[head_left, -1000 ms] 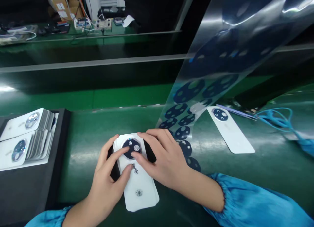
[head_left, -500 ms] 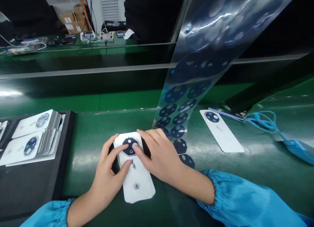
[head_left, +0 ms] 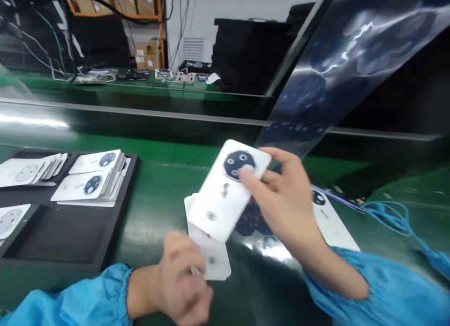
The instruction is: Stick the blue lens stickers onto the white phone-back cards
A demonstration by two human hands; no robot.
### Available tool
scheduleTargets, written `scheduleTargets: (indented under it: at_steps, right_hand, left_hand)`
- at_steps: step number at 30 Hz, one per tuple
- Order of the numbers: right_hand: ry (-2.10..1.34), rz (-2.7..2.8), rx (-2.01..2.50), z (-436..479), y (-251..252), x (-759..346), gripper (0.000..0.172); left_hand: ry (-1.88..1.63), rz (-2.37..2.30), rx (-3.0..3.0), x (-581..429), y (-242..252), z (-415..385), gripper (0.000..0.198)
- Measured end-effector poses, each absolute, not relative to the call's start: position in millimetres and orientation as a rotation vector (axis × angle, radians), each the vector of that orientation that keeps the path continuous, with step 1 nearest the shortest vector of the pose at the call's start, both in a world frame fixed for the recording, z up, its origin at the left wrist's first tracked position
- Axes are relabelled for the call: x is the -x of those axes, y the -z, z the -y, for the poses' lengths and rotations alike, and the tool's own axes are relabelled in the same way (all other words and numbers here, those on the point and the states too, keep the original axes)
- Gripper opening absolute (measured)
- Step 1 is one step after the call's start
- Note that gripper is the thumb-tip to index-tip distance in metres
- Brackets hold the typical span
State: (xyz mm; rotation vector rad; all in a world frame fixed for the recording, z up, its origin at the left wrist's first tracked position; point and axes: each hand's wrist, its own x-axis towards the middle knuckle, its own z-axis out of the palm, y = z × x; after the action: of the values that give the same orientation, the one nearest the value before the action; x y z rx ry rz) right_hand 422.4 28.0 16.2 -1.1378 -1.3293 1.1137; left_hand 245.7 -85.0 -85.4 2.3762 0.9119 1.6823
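My right hand (head_left: 286, 194) grips a white phone back panel (head_left: 225, 194) by its upper right edge, thumb on the dark camera film piece (head_left: 239, 165) near its top. The panel is tilted and raised over another white panel (head_left: 216, 258) lying on the green table. Blurred by motion, my left hand (head_left: 184, 276) is in front of that lower panel, its fingers curled in; what they hold, if anything, I cannot make out. Behind my right hand hangs a clear film strip (head_left: 298, 103) with dark camera-shaped pieces on it.
On the left, a black tray (head_left: 121, 213) holds stacked white panels (head_left: 82, 187). Right of my right hand lies another white panel (head_left: 333, 225), beside a purple strip-like tool (head_left: 339, 198) and a blue cable (head_left: 390, 213). A rail (head_left: 158, 114) crosses the back.
My right hand has lifted the top panel up and to the right, exposing another beneath it. My left hand has let go of the panel and curled in. The view has swung left.
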Motion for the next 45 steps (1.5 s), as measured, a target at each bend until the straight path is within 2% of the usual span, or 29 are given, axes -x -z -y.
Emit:
scheduleTargets:
  at_steps: [2,4,5,9,12,14,16,19,22,23,25,27,30,32,34,39,45]
  right_hand:
    - [-1.192,1.580,1.032,-40,-6,-392,0.040]
    - [-1.104,2.005,0.908,-50,16,-354,0.030]
    - [-0.897,2.217,0.870,-55,28,-336,0.029]
    - [-0.544,2.416,0.775,-65,45,-305,0.031]
    - [-0.305,2.448,0.644,-59,28,-345,0.020]
    - [-0.165,2.399,0.608,-47,18,-394,0.021]
    - [0.131,2.168,0.677,-32,20,-448,0.034]
    - [0.256,2.083,0.848,-13,47,-509,0.061]
    - [0.082,2.275,1.185,-3,83,-530,0.104]
    - [-0.021,2.312,1.271,-1,91,-530,0.115]
    - [-0.220,2.308,1.360,-1,101,-528,0.124]
    - [-0.354,2.229,1.349,-2,103,-527,0.119]
    - [-0.367,2.064,1.201,-1,97,-529,0.093]
    - [-0.342,1.971,1.112,6,90,-530,0.078]
    - [-0.352,1.891,1.068,18,81,-530,0.071]
    - [-0.412,1.766,0.976,52,57,-527,0.068]
    - [-0.312,1.852,0.850,60,49,-525,0.068]
  left_hand:
    - [-1.472,-0.522,-2.733,-252,84,93,0.022]
    - [-1.253,-0.351,-2.926,-258,84,97,0.023]
    - [-1.170,-0.385,-2.960,-260,84,97,0.021]
    - [-0.976,-0.839,-2.886,-260,86,95,0.030]
    - [-0.898,-1.097,-2.826,-256,87,94,0.035]
    - [-0.904,-1.148,-2.815,-256,88,93,0.035]
    - [-0.946,-1.160,-2.791,-257,90,93,0.033]
    - [-1.043,-1.160,-2.721,-262,92,92,0.029]
    - [-1.089,-1.111,-2.694,-265,90,91,0.028]
    - [-1.093,-1.081,-2.707,-266,89,92,0.029]
    - [-1.122,-0.990,-2.753,-265,85,94,0.029]
    - [-1.168,-0.867,-2.805,-265,83,97,0.029]
    - [-1.261,-0.746,-2.798,-268,83,104,0.030]
    - [-1.331,-0.804,-2.700,-273,85,108,0.033]
    - [-1.400,-0.946,-2.552,-279,85,108,0.036]
    - [-1.422,-1.183,-2.251,-292,84,103,0.053]
    - [-1.350,-0.912,-1.968,-304,91,116,0.074]
